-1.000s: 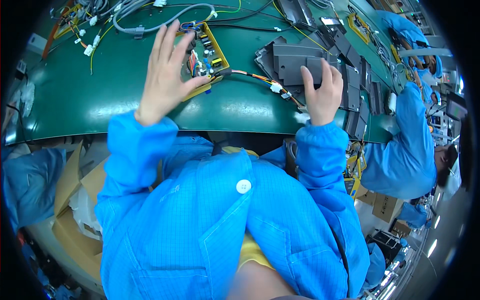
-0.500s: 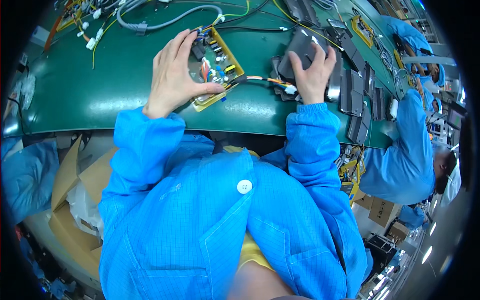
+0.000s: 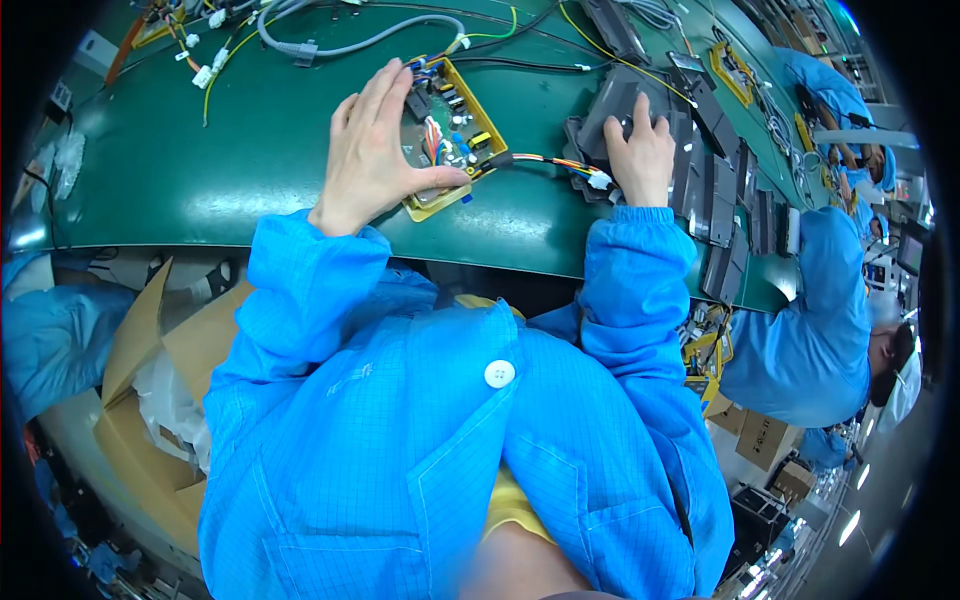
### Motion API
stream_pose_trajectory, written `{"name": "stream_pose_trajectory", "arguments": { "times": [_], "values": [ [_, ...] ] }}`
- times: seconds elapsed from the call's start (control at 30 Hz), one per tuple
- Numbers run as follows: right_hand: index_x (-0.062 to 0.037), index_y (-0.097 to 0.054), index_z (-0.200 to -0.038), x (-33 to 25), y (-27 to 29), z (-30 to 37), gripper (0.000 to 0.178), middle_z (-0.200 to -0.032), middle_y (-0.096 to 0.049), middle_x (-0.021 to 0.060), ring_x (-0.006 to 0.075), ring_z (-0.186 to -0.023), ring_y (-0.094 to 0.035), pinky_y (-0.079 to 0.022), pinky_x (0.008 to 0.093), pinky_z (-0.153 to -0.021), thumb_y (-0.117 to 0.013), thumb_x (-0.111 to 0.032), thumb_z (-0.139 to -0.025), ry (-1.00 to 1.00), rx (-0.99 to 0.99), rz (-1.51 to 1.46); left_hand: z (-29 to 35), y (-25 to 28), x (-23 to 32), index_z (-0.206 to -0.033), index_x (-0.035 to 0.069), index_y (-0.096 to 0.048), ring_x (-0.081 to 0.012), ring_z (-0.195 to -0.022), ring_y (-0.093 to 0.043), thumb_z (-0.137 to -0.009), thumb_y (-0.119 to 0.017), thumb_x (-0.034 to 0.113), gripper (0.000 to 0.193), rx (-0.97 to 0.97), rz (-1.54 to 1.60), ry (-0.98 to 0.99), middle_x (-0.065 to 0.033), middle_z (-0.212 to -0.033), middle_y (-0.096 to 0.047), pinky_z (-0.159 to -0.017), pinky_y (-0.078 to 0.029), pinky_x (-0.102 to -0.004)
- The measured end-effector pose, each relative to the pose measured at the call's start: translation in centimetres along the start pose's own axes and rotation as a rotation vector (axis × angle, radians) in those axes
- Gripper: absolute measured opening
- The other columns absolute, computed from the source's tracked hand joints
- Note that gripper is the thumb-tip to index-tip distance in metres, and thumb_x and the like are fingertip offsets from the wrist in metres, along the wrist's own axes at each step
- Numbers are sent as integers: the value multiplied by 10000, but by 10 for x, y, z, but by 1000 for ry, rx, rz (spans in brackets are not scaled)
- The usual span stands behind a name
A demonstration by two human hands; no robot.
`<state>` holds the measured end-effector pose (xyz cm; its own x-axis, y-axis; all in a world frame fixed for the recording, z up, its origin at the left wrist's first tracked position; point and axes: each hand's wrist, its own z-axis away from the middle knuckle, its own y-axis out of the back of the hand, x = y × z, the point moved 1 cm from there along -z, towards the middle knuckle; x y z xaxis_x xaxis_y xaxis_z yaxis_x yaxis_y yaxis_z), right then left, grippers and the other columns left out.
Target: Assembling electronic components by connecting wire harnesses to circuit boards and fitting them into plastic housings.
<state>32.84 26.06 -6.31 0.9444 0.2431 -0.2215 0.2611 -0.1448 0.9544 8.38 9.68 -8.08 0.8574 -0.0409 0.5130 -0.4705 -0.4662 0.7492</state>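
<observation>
My left hand [image 3: 375, 165] holds a circuit board in a yellow frame [image 3: 487, 140] by its left side, with the thumb over its lower edge. Blue, black and white parts show on the board. From its right side a bundle of coloured wires [image 3: 545, 160] runs to a white connector [image 3: 599, 180]. My right hand [image 3: 643, 155] is over a pile of dark grey plastic covers [image 3: 612, 97], fingers apart and bent a little downward. The fingertips seem to rest on the covers, though exact contact is hard to tell.
More grey covers [image 3: 718, 200] spread to the right along the green table [image 3: 250, 160]. A grey cable [image 3: 350, 28] and loose wires lie at the back. Another person in blue [image 3: 810, 340] sits at right. An open cardboard box [image 3: 150, 420] stands below the table at left.
The view has shifted slightly. My right hand's fingers have drawn closer together over the grey covers. My left hand keeps its hold on the circuit board.
</observation>
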Motion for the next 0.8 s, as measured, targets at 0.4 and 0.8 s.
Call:
{"name": "stream_pose_trajectory", "arguments": {
  "times": [0.4,0.8],
  "values": [
    [37,-492,-1248,5,79,-7,485,-1123,-592,154,199,-891,-625,-529,303,-758,-560,-3,-769,11,199,-1427,-2,-9,13,-1234,-68,-462,-359,-1218,-414,-482,-842,441,985,107,-13,0,-231,-1295,-449,-1025,-329,-429],
    [-129,-561,-1225,-88,3,26,571,-1275,-443,286,417,-1163,-466,-417,423,-947,-682,-222,-674,685,-225,-718,-3,-40,20,-1098,-39,-564,-392,-1165,-456,-526,-815,303,712,204,25,-1,-220,-1138,-532,-1017,-340,-452]
  ]
}}
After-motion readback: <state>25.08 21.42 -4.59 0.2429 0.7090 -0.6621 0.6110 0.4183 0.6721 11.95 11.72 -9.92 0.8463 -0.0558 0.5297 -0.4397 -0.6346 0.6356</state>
